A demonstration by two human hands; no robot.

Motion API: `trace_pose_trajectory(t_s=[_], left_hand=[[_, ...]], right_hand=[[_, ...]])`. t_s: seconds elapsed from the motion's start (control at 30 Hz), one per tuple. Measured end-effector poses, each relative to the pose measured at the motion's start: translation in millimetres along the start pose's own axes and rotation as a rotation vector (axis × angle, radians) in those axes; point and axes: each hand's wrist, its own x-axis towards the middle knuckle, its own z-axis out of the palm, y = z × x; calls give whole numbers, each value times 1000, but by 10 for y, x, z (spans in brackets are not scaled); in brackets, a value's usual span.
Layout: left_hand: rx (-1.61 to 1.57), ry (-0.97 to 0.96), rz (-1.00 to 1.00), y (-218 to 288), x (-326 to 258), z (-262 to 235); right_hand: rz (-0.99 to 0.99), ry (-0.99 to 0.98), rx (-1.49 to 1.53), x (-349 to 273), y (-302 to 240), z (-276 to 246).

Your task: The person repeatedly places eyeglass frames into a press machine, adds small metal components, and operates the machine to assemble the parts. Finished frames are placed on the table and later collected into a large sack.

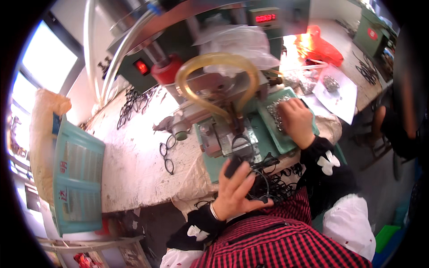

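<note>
My left hand [234, 194] is at the front of a small press, a dark cover on one finger. Its fingers and thumb are around a black eyeglass frame [262, 182]; a black rim [241, 140] sits up by the metal fixture [221, 136]. The exact grip is partly hidden. To the right, my right hand [296, 121] reaches into a green tray [282, 144] with its fingers curled down on a pile of small silvery metal parts [273, 111]. What the fingertips hold there is hidden.
A yellowish hose [219, 58] loops over the fixture. Black frames [168, 154] lie on the white table [138, 178], more pile up by my lap. A turquoise basket [80, 178] stands left; a red bag [324, 51] and white paper [342, 96] lie right. Another person [402, 129] is at far right.
</note>
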Motion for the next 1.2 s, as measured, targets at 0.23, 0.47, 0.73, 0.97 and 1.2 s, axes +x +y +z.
trace_pose_trajectory(t_s=[0.23, 0.47, 0.73, 0.97, 1.2], left_hand=[[757, 222, -328, -395, 95, -1076], [826, -199, -544, -1627, -578, -1455], [409, 391, -707, -1374, -536, -1367], [-108, 797, -761, -827, 176, -1136], [-331, 626, -664, -656, 206, -819]], right_hand=[[447, 189, 465, -355, 102, -76], [343, 202, 397, -199, -110, -135], [397, 258, 234, -629, -70, -456], [233, 110, 703, 20, -716, -731], [427, 106, 1156, 241, -1113, -309]])
